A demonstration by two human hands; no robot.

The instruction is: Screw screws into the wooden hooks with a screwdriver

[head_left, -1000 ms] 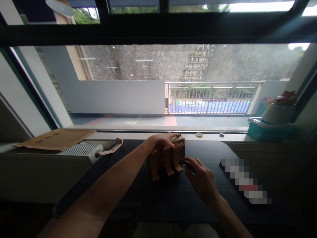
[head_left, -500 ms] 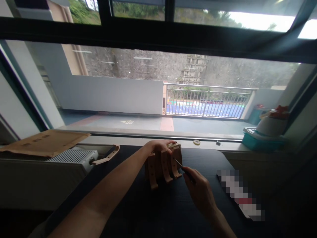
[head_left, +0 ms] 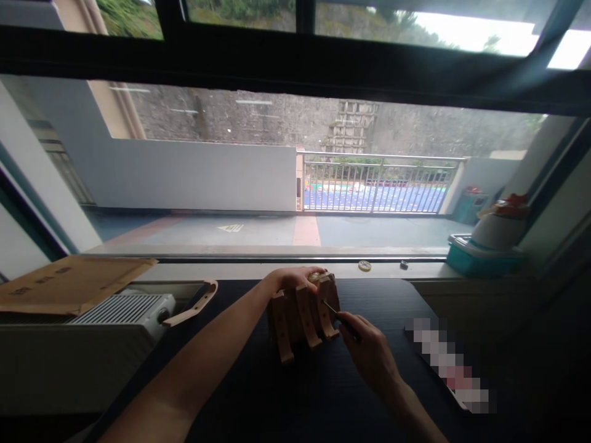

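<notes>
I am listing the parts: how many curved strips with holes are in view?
4: a left strip, a middle strip and a right strip against the brown block; a fourth strip beside the radiator. Others may be hidden.

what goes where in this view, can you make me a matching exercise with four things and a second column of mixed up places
Things
1. slim tool
2. left hand
3. teal box
4. brown sheet

Places
A. at the right end of the windowsill
B. over the white radiator
C. in the right hand
D. at the top of the brown block

Pairs: 1-C, 2-D, 3-A, 4-B
</notes>
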